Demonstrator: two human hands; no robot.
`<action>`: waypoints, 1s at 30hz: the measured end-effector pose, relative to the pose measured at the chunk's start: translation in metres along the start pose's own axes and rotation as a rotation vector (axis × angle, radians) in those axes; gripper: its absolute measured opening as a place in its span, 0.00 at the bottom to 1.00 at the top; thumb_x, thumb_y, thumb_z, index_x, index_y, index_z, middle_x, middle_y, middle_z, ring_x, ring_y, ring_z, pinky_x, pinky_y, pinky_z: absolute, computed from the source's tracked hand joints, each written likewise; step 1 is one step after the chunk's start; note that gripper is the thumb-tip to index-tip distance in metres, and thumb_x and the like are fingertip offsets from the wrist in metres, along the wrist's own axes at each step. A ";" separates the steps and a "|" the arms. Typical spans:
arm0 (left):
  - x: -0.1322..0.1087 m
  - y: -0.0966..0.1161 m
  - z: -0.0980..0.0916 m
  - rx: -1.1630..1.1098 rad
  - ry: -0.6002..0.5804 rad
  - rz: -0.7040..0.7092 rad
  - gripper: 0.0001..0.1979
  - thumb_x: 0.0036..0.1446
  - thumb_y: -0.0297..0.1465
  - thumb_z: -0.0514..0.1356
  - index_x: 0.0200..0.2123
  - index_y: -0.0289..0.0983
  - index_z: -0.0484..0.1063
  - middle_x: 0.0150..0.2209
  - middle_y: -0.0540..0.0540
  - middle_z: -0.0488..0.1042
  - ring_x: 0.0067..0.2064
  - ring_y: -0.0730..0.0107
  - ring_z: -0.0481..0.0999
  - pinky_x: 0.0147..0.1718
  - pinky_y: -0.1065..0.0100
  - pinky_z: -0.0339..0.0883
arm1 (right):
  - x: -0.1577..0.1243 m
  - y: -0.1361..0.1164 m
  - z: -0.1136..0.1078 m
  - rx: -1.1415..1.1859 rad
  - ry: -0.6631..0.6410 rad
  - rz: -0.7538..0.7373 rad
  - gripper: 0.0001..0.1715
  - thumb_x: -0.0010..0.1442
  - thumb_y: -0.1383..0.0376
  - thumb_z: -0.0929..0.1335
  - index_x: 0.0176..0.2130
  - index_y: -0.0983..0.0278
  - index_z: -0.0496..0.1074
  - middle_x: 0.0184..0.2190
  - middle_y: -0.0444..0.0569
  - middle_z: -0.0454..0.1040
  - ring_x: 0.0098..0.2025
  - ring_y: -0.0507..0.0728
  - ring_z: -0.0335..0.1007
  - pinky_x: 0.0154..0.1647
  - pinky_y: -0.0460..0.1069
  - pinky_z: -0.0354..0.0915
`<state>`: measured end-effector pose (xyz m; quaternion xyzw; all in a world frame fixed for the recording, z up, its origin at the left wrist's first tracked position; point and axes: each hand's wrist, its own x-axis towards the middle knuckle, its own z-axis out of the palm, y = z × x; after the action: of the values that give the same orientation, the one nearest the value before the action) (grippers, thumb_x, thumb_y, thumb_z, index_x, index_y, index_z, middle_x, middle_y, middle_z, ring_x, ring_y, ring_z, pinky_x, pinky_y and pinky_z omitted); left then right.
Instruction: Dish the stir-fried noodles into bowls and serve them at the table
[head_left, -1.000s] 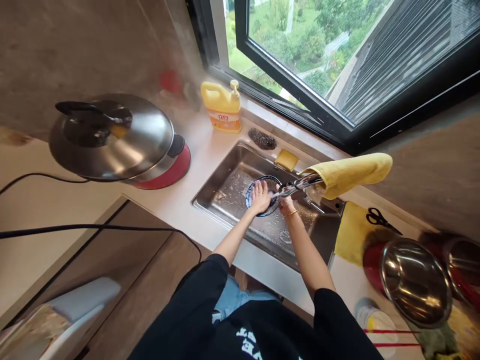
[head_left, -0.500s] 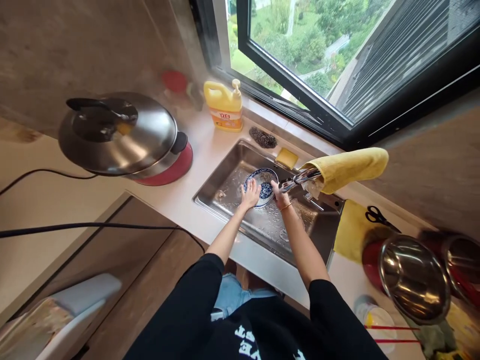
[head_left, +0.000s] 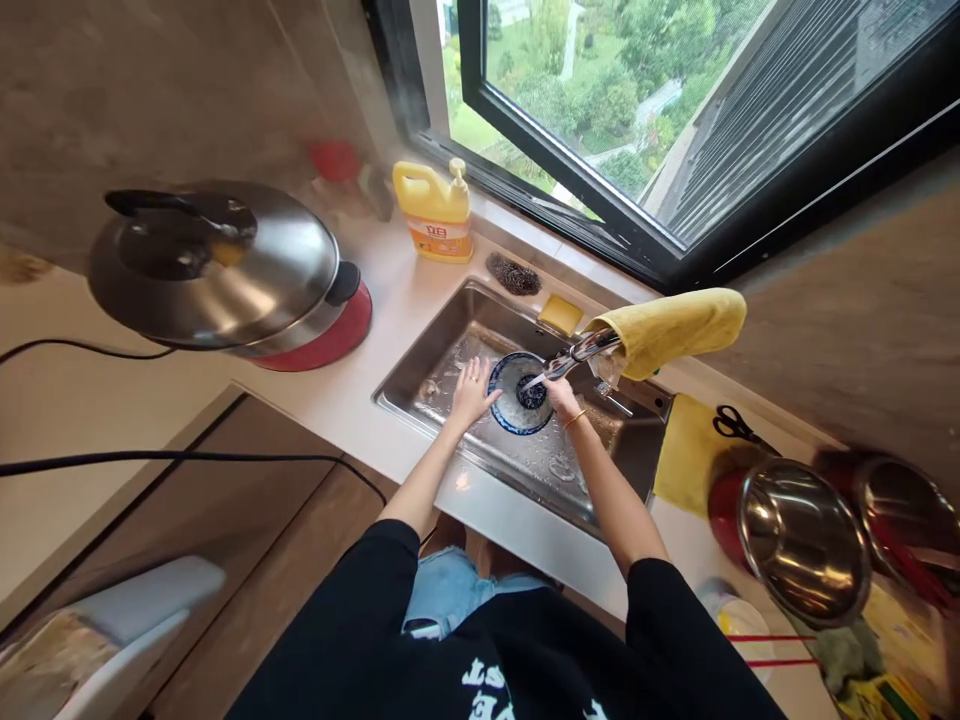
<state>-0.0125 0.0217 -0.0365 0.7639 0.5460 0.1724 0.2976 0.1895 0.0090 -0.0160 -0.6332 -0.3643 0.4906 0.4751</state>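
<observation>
A white bowl with blue patterns (head_left: pixel 513 408) is in the steel sink (head_left: pixel 420 376), its inside facing up. Water runs from the faucet (head_left: pixel 583 350) into it. My right hand (head_left: pixel 562 398) grips the bowl's right rim, its fingers partly hidden. To the left of the bowl, my left hand (head_left: pixel 471 394) is open with fingers stretched out. Its thumb points at the bowl's left rim; whether it touches I cannot tell. A yellow cloth (head_left: pixel 675 332) is draped over the faucet. Foam and small scraps lie on the sink floor.
Behind the sink are a yellow detergent jug (head_left: pixel 438 215), a steel scourer (head_left: pixel 513 273) and a yellow sponge (head_left: pixel 560 314). A large lidded pot (head_left: pixel 277 285) stands left. Right are scissors (head_left: pixel 733 423), a yellow cloth (head_left: pixel 684 455) and a metal-lined pot (head_left: pixel 802 540). An open window (head_left: pixel 585 170) is above.
My left hand has come off the bowl's inside and moved left. The bowl now lies tilted more toward me, with the water stream visible in it. The view has shifted slightly.
</observation>
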 end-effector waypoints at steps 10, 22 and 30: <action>0.025 -0.001 0.020 -0.941 0.008 -0.587 0.07 0.49 0.30 0.66 0.30 0.31 0.75 0.33 0.40 0.79 0.51 0.50 0.74 0.52 0.57 0.67 | -0.008 0.002 0.013 -0.078 0.059 -0.151 0.12 0.47 0.62 0.67 0.33 0.60 0.77 0.35 0.47 0.79 0.48 0.61 0.72 0.56 0.56 0.63; -0.009 0.014 0.035 -1.218 -0.078 -0.758 0.20 0.50 0.23 0.59 0.49 0.29 0.69 0.38 0.38 0.78 0.42 0.57 0.79 0.45 0.49 0.74 | -0.033 0.025 -0.001 0.414 0.118 0.229 0.25 0.50 0.53 0.68 0.47 0.59 0.70 0.44 0.49 0.76 0.46 0.57 0.72 0.48 0.55 0.69; -0.048 0.001 0.002 -0.153 0.076 -0.128 0.39 0.50 0.17 0.50 0.65 0.47 0.58 0.66 0.46 0.57 0.60 0.54 0.68 0.59 0.53 0.60 | -0.045 0.006 -0.159 0.630 0.195 0.422 0.27 0.54 0.52 0.60 0.44 0.66 0.71 0.47 0.64 0.72 0.54 0.64 0.69 0.55 0.65 0.63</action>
<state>-0.0268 -0.0236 -0.0347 0.6954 0.5899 0.2229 0.3447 0.3314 -0.0735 0.0017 -0.5611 -0.0108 0.6028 0.5671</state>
